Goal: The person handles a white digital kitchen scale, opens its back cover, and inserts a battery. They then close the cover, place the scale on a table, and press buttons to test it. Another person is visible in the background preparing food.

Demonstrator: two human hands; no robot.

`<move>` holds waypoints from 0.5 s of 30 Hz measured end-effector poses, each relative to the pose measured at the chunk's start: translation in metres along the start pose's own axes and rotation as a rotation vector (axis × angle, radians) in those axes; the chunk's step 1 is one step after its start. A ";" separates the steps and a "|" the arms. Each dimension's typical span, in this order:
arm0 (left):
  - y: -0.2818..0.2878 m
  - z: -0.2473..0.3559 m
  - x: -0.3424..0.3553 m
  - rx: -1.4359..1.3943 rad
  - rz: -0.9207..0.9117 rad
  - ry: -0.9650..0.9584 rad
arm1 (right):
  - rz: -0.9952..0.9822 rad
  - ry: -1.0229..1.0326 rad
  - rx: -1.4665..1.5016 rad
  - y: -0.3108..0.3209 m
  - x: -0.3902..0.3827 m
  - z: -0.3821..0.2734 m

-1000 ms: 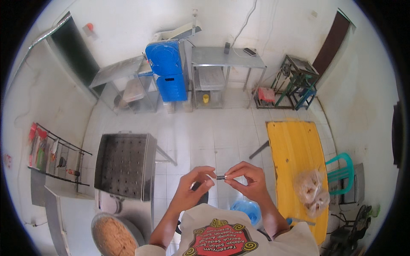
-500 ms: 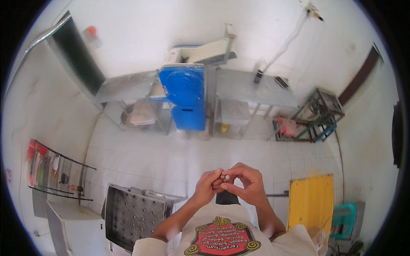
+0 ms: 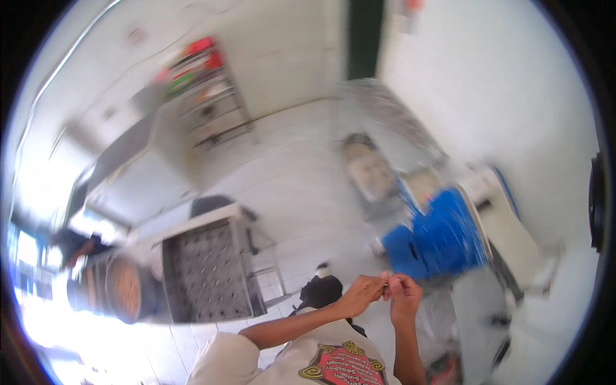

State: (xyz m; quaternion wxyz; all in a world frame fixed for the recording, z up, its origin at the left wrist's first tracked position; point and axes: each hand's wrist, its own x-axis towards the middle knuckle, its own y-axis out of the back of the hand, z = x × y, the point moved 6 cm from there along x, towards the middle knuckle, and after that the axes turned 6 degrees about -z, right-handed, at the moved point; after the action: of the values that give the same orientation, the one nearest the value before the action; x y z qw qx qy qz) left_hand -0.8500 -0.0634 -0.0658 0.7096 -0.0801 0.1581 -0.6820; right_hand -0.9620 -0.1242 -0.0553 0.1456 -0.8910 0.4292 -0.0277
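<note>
My left hand (image 3: 362,296) and my right hand (image 3: 405,298) meet in front of my waist, fingertips together. Both are closed around something small at the point where they touch. Fingers cover most of it and the picture is smeared, so I cannot make out what it is. Nearest to my right hand is a blue machine cover (image 3: 443,236). Left of my hands stands a large grey metal box with rows of holes (image 3: 208,276) in its base.
A round barrel (image 3: 126,292) stands at the left, by a bright opening. Farther off are a white cabinet (image 3: 144,179) and a rack of colourful goods (image 3: 208,106). A metal table (image 3: 391,115) lines the far wall. White tiles (image 3: 295,173) cover the floor.
The view has swung left, bringing the barrel and bright opening in and taking the yellow panel out. My hands stay together; the small cylinder with a pale end seen between them earlier is now mostly hidden.
</note>
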 end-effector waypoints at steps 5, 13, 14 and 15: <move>0.111 0.004 0.067 0.033 -0.025 0.000 | 0.026 -0.172 0.350 -0.016 0.148 0.045; 0.288 0.099 0.119 0.588 0.244 -0.100 | -0.114 -0.421 0.408 -0.046 0.395 0.116; 0.307 0.112 0.122 0.579 0.269 -0.077 | -0.076 -0.413 0.365 -0.066 0.418 0.109; 0.326 0.121 0.121 0.554 0.318 -0.058 | -0.130 -0.433 0.354 -0.077 0.442 0.113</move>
State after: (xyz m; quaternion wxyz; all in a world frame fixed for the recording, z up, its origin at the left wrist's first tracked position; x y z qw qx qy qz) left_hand -0.5002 -0.1773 -0.0736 0.8064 0.1225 -0.0432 -0.5770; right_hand -0.6052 -0.3935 -0.1748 0.3853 -0.8624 0.3185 0.0794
